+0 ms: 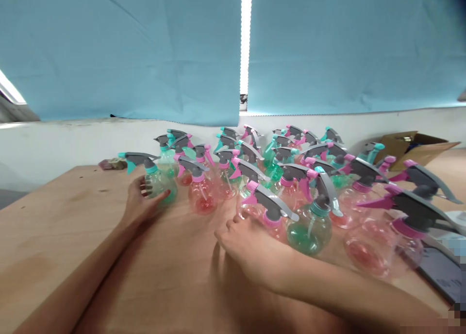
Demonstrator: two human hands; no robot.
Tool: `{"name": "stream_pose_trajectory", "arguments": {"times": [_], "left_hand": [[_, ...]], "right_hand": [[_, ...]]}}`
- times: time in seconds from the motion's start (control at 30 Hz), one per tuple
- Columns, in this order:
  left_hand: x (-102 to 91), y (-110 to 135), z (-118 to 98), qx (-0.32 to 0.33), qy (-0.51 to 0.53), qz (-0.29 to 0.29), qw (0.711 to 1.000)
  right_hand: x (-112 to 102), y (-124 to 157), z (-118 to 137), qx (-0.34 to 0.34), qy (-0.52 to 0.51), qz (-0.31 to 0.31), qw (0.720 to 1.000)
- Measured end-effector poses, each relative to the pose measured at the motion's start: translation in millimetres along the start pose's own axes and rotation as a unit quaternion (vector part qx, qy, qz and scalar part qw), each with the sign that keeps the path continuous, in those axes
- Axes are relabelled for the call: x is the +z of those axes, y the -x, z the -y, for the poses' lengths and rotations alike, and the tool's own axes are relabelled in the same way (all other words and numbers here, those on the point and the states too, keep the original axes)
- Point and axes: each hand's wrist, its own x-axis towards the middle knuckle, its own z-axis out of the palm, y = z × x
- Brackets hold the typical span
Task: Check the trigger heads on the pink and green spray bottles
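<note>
At the left end of a group of spray bottles, my left hand (141,203) is wrapped around a clear green spray bottle (165,184) with a teal and grey trigger head, thumb across its front. The bottle stands upright on the table. My right hand (243,242) is low over the table, fingers curled, just in front of a pink spray bottle (274,221) whose lower part it hides. Whether it grips anything I cannot see. Between my hands stands a pink-red spray bottle (203,198); right of my right hand is a green one (309,232).
Several more pink and green spray bottles (358,198) crowd the wooden table (73,237) toward the wall. An open cardboard box (411,149) is at the back right. A dark-edged flat device (439,271) lies at the right. A small wrapped lump (112,164) rests at the back left.
</note>
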Motion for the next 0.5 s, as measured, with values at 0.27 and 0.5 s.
{"name": "stream_pose_trajectory", "arguments": {"times": [0.27,0.5], "left_hand": [[1.6,10,-7,-0.052,0.067,0.055,0.995],[-0.9,14,-17,-0.053,0.055,0.061,0.995]], "right_hand": [[7,-12,-10,0.023,0.006,0.0,1.0],[-1,-1,-7,0.054,0.043,0.011,0.998]]}}
